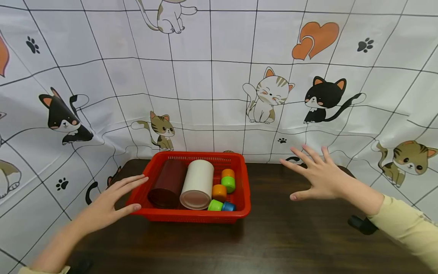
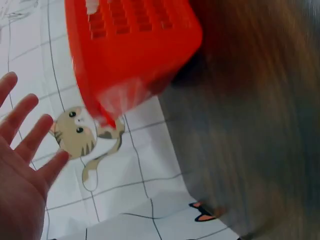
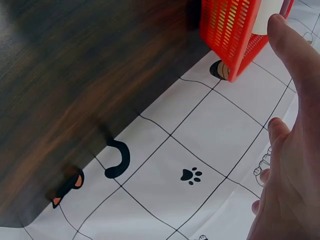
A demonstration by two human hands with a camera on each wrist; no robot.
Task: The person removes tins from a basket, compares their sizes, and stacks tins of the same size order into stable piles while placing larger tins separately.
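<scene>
A red plastic basket (image 1: 191, 217) stands on the dark table, holding a dark brown cylinder (image 1: 169, 184), a cream cylinder (image 1: 197, 184) and several small orange, green and blue cups (image 1: 219, 193). My left hand (image 1: 109, 201) is at the basket's left side with fingers extended; in the head view its fingertips overlap the rim, and whether they touch it I cannot tell. In the left wrist view the same hand (image 2: 25, 165) is spread beside the basket. Over the table to the right, my right hand (image 1: 319, 177) is spread and holds nothing, apart from the basket.
Dark brown wood table (image 1: 280, 236) extends in front of and right of the basket. A white cloth (image 1: 226, 80) with cat drawings and grid lines hangs behind and along both sides. A small black object (image 1: 362, 224) shows beneath the right forearm.
</scene>
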